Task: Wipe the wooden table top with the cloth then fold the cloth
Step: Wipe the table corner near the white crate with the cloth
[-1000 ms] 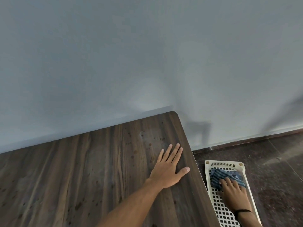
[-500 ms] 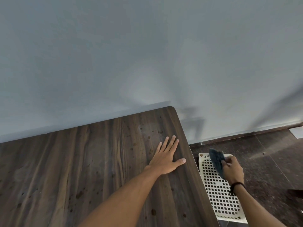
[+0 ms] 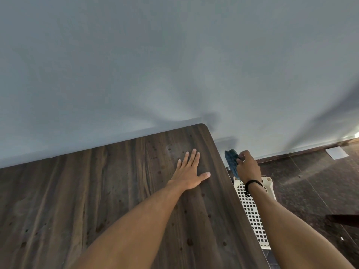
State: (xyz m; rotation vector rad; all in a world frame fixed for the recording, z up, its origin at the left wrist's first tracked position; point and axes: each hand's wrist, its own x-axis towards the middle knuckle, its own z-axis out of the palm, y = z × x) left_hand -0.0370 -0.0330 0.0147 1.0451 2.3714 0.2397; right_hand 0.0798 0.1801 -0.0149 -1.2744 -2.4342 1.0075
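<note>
The dark wooden table top (image 3: 97, 191) fills the lower left, speckled with small dark spots. My left hand (image 3: 189, 172) rests flat on it near its far right corner, fingers straight and spread. My right hand (image 3: 247, 167) is off the table's right edge, raised above the floor, and grips a bunched blue cloth (image 3: 232, 160). The cloth hangs from my fingers just right of the table edge, at about table height.
A white perforated plastic basket (image 3: 252, 214) lies on the dark floor (image 3: 310, 191) right beside the table. A grey wall (image 3: 174, 65) runs along the table's far edge. A white paper scrap (image 3: 336, 153) lies on the floor by the skirting.
My right hand took the blue cloth out of the white basket and lifted it up to table height. My left hand stayed flat on the table.
</note>
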